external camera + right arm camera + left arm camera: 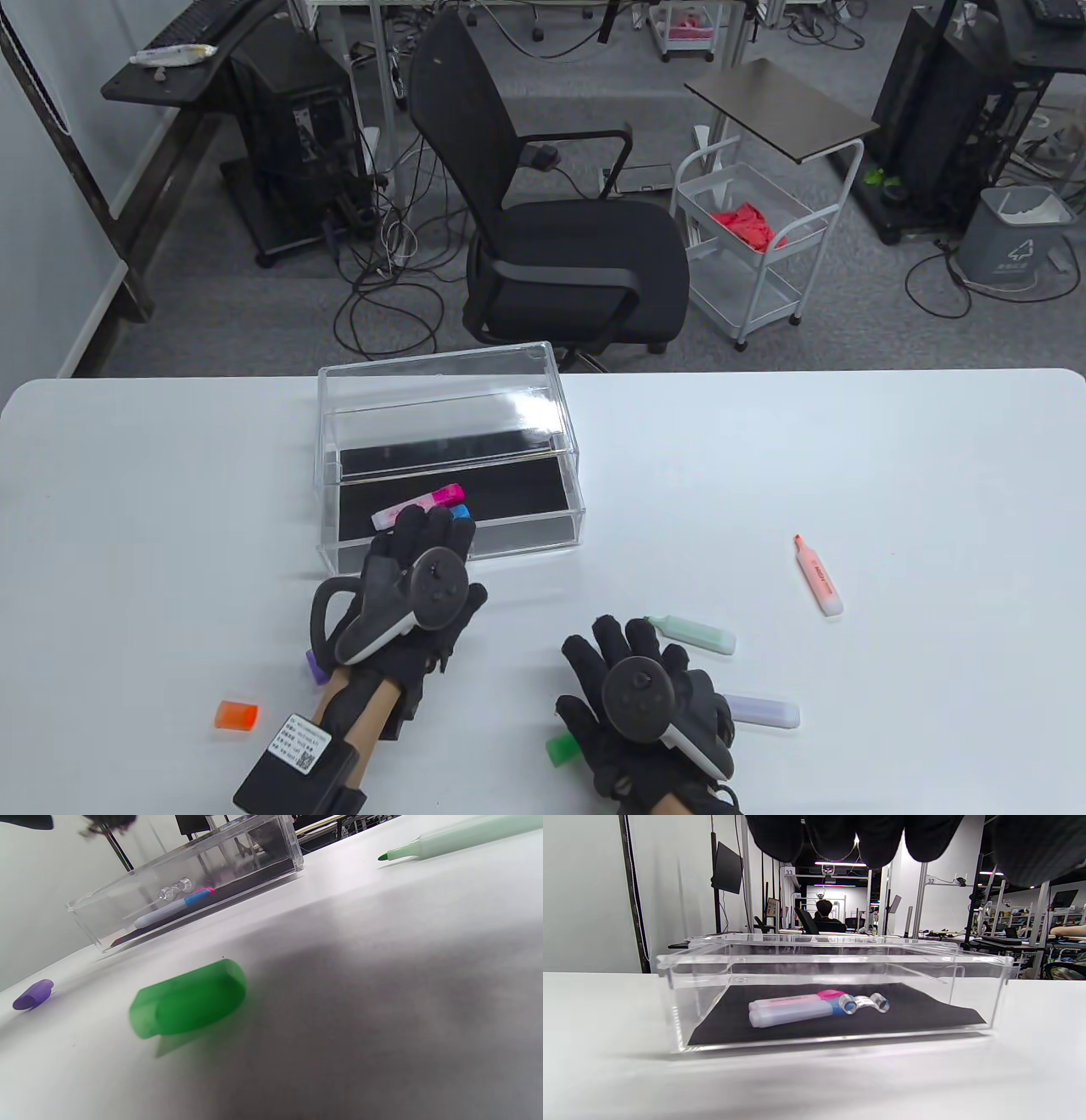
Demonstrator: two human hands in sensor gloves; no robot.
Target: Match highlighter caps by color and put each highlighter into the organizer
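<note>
The clear organizer [450, 441] has its black-lined drawer [835, 961] pulled out. In the drawer lie a capped pink highlighter [424, 501] and a capped blue one [797, 1014], side by side. My left hand [428, 531] hovers over the drawer's front with straight fingers [840, 836], holding nothing. My right hand [628, 654] lies spread above the table, empty. A green cap [188, 999] sits by its thumb. An uncapped green highlighter [691, 634] lies just beyond its fingertips, and a purple highlighter [764, 711] to its right.
An uncapped orange highlighter [819, 576] lies further right. An orange cap [236, 716] and a purple cap [33, 993] sit by my left forearm. Behind the table stand an office chair [551, 221] and a white cart [755, 246].
</note>
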